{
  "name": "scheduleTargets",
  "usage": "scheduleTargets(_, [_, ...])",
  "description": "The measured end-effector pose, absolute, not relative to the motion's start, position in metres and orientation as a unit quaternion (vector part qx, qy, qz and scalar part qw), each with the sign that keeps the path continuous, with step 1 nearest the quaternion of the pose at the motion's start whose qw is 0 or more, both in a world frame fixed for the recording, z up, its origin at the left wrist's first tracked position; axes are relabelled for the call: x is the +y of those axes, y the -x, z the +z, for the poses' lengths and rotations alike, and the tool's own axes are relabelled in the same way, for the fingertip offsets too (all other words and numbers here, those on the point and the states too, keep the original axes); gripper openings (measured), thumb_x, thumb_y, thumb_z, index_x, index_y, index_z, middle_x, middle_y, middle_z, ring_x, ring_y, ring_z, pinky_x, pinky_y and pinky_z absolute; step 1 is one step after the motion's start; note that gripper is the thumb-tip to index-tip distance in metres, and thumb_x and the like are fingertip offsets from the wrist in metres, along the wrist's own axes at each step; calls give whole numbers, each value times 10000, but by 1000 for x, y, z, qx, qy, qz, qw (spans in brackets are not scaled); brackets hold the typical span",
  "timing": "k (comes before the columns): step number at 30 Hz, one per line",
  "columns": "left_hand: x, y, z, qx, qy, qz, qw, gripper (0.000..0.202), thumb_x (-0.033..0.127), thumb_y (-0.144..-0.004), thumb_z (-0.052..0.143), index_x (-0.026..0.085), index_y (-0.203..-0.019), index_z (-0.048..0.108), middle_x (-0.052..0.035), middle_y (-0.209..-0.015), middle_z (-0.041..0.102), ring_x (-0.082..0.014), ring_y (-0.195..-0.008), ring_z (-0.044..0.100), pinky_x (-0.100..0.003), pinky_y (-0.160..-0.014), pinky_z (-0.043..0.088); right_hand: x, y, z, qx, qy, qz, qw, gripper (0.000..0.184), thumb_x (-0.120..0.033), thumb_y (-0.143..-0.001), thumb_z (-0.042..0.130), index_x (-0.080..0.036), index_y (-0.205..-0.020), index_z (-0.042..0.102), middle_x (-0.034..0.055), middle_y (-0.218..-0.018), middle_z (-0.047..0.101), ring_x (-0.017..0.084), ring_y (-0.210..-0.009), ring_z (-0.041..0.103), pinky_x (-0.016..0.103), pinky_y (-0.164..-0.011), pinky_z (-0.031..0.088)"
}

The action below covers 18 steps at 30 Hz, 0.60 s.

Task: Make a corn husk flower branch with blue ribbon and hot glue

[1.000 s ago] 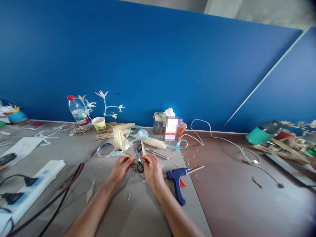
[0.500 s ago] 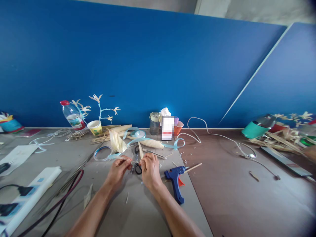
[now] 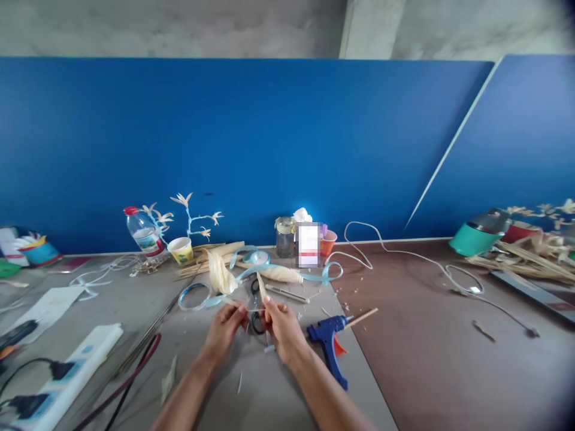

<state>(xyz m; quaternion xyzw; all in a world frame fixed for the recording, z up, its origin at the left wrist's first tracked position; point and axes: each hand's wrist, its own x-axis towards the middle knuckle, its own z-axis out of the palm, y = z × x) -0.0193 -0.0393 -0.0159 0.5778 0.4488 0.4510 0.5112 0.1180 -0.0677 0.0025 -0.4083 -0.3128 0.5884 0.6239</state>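
Observation:
My left hand (image 3: 226, 328) and my right hand (image 3: 283, 324) meet over the grey table, both pinched on one small piece. It is a thin stick with a pale corn-husk leaf (image 3: 261, 286) that stands up from my right fingers. My left fingers pinch the stick's left end, where a light blue ribbon (image 3: 211, 300) trails off. Black-handled scissors (image 3: 256, 314) lie on the table right behind the hands. A blue glue gun (image 3: 331, 338) lies just to the right of my right wrist, its glue stick pointing away to the right.
Behind the hands lie corn husks (image 3: 221, 272), ribbon loops and a ribbon spool (image 3: 259, 257). At the blue wall stand a water bottle (image 3: 144, 233), a yellow cup (image 3: 182, 249) with a husk-flower twig, and a jar (image 3: 285, 236). A power strip (image 3: 67, 377) and cables lie left; a teal container (image 3: 476, 236) and dried husks right.
The view has tilted up, so the hands sit lower in the picture. The husk leaf now stands upright in my right fingers. Both hands keep their pinch on the stick.

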Motion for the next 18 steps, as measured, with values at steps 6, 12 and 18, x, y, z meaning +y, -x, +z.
scheduleTargets(6, [-41,16,-16,414,-565,469,538,322,462,-750,585,174,-612,539,10,-567,490,-142,-580,443,-264,-599,356,-71,-118,14,-184,234,699,651,325,-413,-653,698,-164,-528,531,13,-662,572,94,-512,477,227,-518,388])
scheduleTargets(12, [-42,19,-15,439,-563,467,522,330,484,-761,562,187,-621,545,-3,-596,501,-156,-606,458,-270,-599,360,-66,-117,0,-348,396,543,653,170,-187,-646,628,-199,-791,715,56,-795,627,196,-700,590,314,-679,456])
scheduleTargets(18, [-36,23,-23,454,-557,476,506,336,516,-735,571,202,-614,563,-15,-598,511,-177,-605,476,-288,-592,384,-69,-116,-5,-535,528,280,597,243,-63,-623,500,-239,-657,665,61,-726,605,244,-697,583,341,-652,440])
